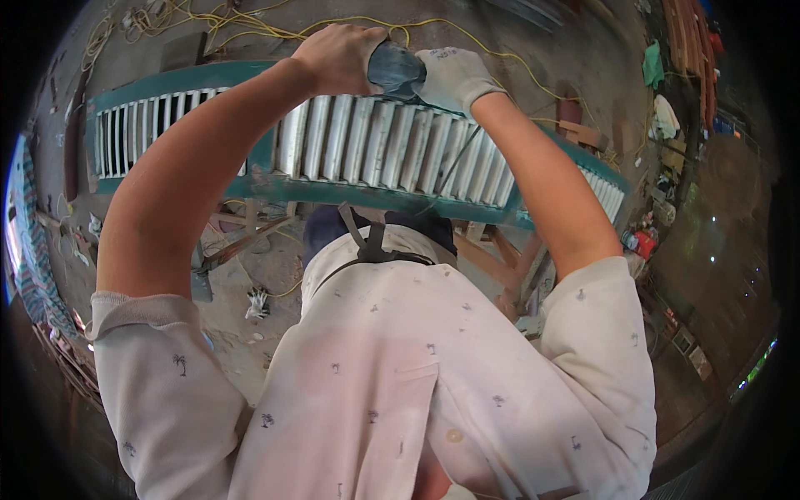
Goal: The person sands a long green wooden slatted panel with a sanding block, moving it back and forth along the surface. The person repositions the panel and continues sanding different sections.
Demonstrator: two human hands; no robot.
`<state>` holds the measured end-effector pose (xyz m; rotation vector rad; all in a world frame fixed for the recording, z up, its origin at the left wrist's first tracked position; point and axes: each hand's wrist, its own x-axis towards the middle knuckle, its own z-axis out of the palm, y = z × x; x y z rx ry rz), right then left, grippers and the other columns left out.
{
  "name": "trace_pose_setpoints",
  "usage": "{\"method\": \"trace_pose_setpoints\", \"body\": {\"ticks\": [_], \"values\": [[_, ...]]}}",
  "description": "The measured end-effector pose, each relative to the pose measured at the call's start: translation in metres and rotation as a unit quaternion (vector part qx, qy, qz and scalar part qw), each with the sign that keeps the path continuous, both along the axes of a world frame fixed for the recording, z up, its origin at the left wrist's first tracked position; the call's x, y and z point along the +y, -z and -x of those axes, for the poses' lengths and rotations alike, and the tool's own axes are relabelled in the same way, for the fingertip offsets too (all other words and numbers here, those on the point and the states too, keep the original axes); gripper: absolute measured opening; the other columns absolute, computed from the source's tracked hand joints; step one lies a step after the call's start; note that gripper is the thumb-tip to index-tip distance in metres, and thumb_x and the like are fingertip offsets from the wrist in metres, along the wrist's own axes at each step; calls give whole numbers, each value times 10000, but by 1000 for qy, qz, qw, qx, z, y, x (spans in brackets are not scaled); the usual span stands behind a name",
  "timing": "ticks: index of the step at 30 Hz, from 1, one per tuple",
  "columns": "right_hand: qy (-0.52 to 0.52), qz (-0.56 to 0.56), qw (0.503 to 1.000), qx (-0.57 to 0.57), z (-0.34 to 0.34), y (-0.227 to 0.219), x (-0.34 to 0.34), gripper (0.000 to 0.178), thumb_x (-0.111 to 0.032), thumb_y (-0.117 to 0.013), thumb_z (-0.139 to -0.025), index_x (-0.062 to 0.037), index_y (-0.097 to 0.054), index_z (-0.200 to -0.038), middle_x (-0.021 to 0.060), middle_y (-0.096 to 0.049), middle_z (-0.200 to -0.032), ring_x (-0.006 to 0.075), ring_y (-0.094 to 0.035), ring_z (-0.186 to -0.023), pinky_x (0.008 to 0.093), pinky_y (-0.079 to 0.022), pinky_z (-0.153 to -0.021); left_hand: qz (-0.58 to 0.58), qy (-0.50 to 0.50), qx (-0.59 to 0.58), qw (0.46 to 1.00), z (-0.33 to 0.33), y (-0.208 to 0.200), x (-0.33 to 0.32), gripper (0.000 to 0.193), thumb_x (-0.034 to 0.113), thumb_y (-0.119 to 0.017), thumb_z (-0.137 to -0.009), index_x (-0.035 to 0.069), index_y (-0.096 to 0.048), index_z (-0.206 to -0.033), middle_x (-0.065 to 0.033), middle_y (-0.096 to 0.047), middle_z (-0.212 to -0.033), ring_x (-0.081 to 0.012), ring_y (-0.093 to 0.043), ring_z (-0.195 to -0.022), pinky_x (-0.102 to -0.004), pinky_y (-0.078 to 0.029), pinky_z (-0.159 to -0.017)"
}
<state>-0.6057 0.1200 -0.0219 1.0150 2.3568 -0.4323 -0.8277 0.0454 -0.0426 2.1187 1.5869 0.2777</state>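
Observation:
A dusty, rounded blue-grey power tool, perhaps a sander, is held between my hands at the far edge of a louvred shutter. My bare left hand is closed round its left side. On its right side, my right hand grips it in a pale work glove. The underside of the tool and most of my fingertips are hidden. The shutter's frame is green, and its slanted slats are bare and whitish. A dark cord hangs across the slats below my right hand.
Wooden supports stand under the shutter. Yellow cable snakes over the dusty floor beyond it. A dark glove-like bundle lies at lower left. Planks and mixed clutter line the right side; a striped cloth hangs far left.

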Motion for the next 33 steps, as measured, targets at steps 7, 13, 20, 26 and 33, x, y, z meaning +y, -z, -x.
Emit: {"method": "trace_pose_setpoints", "body": {"ticks": [7, 13, 20, 26, 33], "values": [[12, -41, 999, -10, -90, 5, 12, 428, -422, -697, -955, -182, -733, -1307, 120, -787, -1231, 315, -720, -1221, 462, -567, -1044, 12, 13, 21, 1000, -89, -4, 20, 696, 436, -912, -765, 35, -654, -1272, -204, -776, -1135, -422, -739, -1112, -513, -597, -971], [8, -60, 998, 2, -166, 7, 31, 353, -316, -661, -943, -170, -746, -1253, 124, -801, -1180, 327, -762, -1124, 469, -604, -970, -1, 23, 14, 1000, -163, 6, 39, 700, 449, -911, -776, 22, -623, -1251, -227, -755, -1134, -438, -743, -1086, -520, -607, -961], [15, -90, 996, 24, -262, 10, 43, 362, -273, -661, -934, -174, -739, -1274, 114, -803, -1183, 316, -764, -1133, 467, -608, -964, -17, 39, 6, 999, -255, 1, 55, 667, 455, -905, -795, 16, -634, -1218, -216, -756, -1142, -417, -756, -1074, -502, -620, -949], [35, -87, 995, -12, -333, 12, 56, 396, -290, -651, -945, -194, -737, -1319, 108, -802, -1199, 311, -749, -1174, 463, -596, -1001, -46, 51, 14, 998, -327, 7, 72, 651, 462, -901, -803, 24, -646, -1211, -208, -773, -1126, -404, -773, -1035, -491, -634, -920], [61, -25, 997, -51, -355, -3, 63, 378, -401, -646, -967, -169, -790, -1228, 132, -792, -1235, 321, -751, -1174, 462, -589, -1041, -26, 75, 26, 997, -358, 9, 87, 684, 492, -908, -761, 51, -667, -1224, -204, -762, -1154, -401, -754, -1090, -498, -611, -956]]}}
